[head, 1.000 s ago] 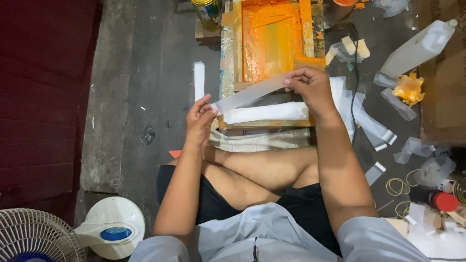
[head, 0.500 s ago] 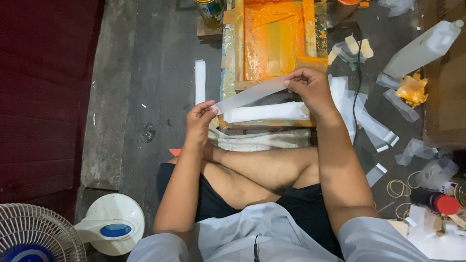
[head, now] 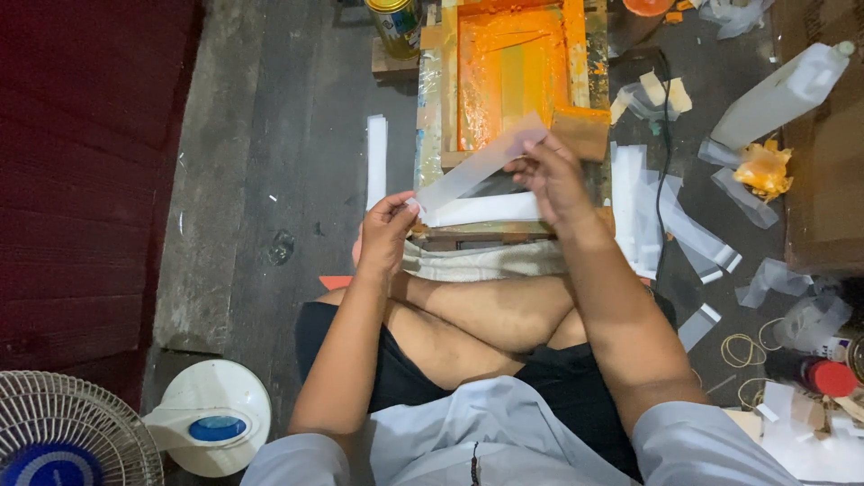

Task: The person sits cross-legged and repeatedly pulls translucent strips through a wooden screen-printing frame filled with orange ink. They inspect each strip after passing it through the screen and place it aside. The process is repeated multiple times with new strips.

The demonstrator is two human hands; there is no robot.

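As before, hands (head: 387,236) hold strip (head: 477,171).

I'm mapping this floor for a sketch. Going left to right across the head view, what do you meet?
Fan → left hand → translucent strip → right hand → white bottle

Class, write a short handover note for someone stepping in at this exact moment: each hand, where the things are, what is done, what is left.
Left hand: pinches the near end of the long translucent white strip.
Right hand: pinches its far end, over the orange-stained wooden screen frame.
Things: a second white strip lies on the frame's near edge; a stack of white strips lies on the floor to the left, loose strips to the right.
Done: one strip lifted clear.
Left: the strip is not yet set down.
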